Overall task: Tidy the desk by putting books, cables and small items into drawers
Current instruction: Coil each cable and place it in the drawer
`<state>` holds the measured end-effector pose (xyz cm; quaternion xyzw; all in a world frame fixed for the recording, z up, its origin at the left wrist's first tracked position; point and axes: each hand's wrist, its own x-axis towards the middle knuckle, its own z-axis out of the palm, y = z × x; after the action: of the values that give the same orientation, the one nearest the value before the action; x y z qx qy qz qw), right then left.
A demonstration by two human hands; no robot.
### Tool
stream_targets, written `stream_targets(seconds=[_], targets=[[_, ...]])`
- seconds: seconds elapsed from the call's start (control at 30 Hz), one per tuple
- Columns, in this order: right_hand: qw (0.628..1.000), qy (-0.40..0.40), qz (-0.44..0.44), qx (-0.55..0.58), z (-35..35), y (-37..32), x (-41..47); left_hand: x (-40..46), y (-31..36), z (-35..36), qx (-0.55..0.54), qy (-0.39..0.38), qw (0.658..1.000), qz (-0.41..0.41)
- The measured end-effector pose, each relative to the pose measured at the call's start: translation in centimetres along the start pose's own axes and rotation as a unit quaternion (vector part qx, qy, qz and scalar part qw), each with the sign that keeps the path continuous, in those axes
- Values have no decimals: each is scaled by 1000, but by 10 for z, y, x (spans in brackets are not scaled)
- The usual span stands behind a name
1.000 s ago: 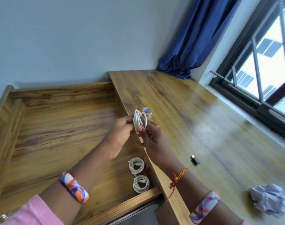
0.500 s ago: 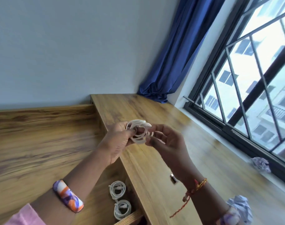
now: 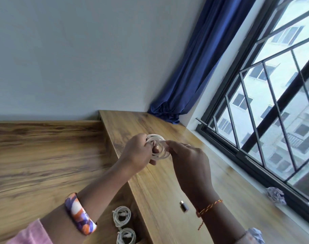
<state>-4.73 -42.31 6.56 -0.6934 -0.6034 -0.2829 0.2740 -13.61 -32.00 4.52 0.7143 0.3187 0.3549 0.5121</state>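
I am coiling a white cable point(image 3: 157, 147) above the bench point(image 3: 167, 187), and by my reckoning this is the winding step, not yet the stowing one. My left hand point(image 3: 139, 154) is closed around the coil at its 9 o'clock side, the loops pinched between thumb and fingers. My right hand point(image 3: 187, 159) pinches the loose end at the coil's 3 o'clock side, thumb and forefinger pressed together on it. The coil hangs in the air between my two hands, touching nothing but them.

The coil is a rough ring, its open face turned mostly toward me and slightly tipped; it has no real long axis. The short free end runs roughly from 10 to 4 o'clock across the top of the ring into my right fingers. I cannot tell where the plug is.

Next, I judge, the end must be tucked or wrapped so the loops hold, then the bundle carried toward 7 o'clock, down into the open drawer point(image 3: 44, 164), beside the two coils point(image 3: 123, 226) already lying there. A small dark adapter point(image 3: 183, 206) waits on the bench near my right wrist.
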Motion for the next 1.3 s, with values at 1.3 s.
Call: stream_targets(seconds=[1.3], targets=[[772, 82, 305, 552, -119, 23, -16, -26, 102, 11, -217, -91, 972, -14]])
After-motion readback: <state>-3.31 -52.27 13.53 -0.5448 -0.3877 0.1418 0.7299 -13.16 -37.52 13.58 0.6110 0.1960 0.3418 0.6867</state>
